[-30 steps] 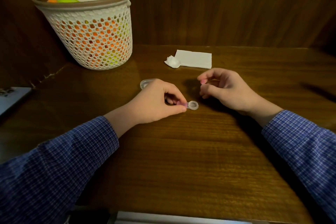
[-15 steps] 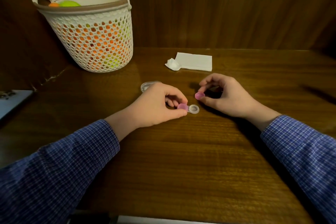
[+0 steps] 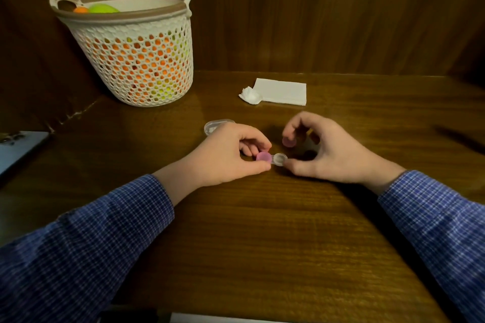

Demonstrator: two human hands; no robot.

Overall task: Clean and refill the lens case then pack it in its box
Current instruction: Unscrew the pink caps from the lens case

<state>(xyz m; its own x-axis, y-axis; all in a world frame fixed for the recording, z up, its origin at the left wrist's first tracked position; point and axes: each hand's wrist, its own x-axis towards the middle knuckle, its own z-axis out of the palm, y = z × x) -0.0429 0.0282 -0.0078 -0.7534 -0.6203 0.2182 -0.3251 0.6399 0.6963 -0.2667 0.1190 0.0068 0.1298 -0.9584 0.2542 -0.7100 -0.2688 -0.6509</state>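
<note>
A small clear lens case (image 3: 278,159) lies on the wooden table at the centre. Its left well wears a pink cap (image 3: 263,157); its right well is uncovered. My left hand (image 3: 231,155) pinches the capped end between thumb and fingers. My right hand (image 3: 325,151) holds a second pink cap (image 3: 289,142) in its fingertips just above and behind the uncovered well, with its thumb touching the case's right end. A clear plastic box (image 3: 214,126) lies behind my left hand, partly hidden by it.
A white woven basket (image 3: 136,60) with orange and green balls stands at the back left. A folded white tissue (image 3: 282,91) and a crumpled wad (image 3: 250,96) lie behind the hands. A grey flat object (image 3: 18,149) sits at the left edge. Wood panelling closes the back.
My right hand has come down and left with the loose pink cap, from beside the case to just over its uncovered well, and its thumb now touches the case. The left hand has stayed put.
</note>
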